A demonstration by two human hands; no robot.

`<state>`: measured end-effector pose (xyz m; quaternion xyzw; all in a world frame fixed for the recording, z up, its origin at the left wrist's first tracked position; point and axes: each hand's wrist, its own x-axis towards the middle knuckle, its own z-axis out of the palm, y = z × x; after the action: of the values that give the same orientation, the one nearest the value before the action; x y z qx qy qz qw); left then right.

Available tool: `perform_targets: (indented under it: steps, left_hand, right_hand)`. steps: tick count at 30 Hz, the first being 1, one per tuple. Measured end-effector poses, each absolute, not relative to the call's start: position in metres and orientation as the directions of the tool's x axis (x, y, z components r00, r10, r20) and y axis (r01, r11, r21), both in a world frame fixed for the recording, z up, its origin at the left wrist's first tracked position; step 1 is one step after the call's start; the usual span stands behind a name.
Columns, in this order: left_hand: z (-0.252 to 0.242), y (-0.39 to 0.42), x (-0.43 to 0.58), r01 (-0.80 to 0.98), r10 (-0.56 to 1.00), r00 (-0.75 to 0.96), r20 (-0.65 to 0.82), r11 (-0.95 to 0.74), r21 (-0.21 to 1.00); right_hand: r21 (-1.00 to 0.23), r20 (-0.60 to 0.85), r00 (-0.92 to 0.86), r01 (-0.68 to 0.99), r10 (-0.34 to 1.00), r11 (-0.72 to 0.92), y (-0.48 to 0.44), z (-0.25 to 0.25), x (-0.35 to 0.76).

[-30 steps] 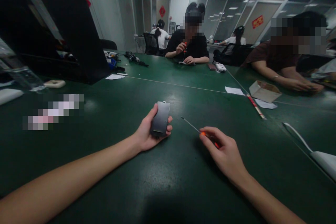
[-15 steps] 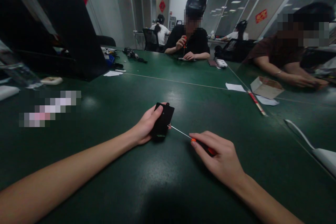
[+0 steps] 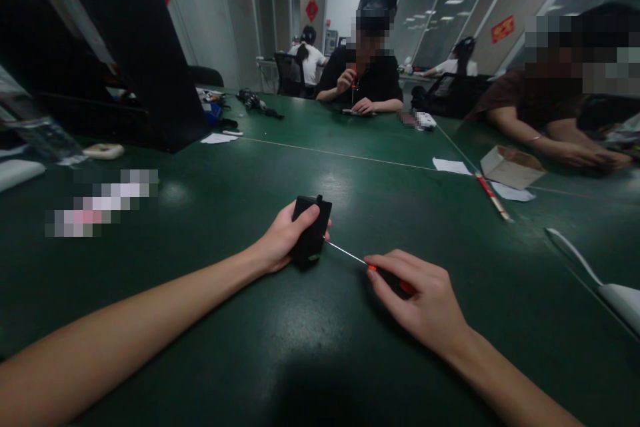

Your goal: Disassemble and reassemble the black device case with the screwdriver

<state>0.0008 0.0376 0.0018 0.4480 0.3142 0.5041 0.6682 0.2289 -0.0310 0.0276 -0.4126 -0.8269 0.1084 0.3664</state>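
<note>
Here, screwdriver (image 3: pixel 371 268) against black device (image 3: pixel 318 237)

Small case (image 3: pixel 311 233): black, matt, plastic in look, with smooth faces that return almost no light. Screwdriver (image 3: pixel 347 253): thin bare-metal shaft, bright and polished, with a handle of glossy orange-red plastic. Table (image 3: pixel 300 340): dark green top, smooth, with a dull satin finish that carries soft pale reflections of the ceiling lamps. At 2 o'clock from the case, a white matt paper sheet (image 3: pixel 450 165) and an open box (image 3: pixel 510 168) of plain brown cardboard. At 10 o'clock, laptop lid (image 3: pixel 150 67), black and matt. At 12 o'clock, glossy glass partitions (image 3: pixel 440 13).
</note>
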Motion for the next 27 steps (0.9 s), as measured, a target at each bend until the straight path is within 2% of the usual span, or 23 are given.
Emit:
perform_targets:
  steps: [27]
  left_hand:
    - [0.0019,0.0347,0.0015,-0.357,0.960,0.267,0.079,0.023,0.934]
  right_hand:
    - [-0.562,0.430,-0.340,0.624,0.836,0.543,-0.0295,0.0291,0.2280]
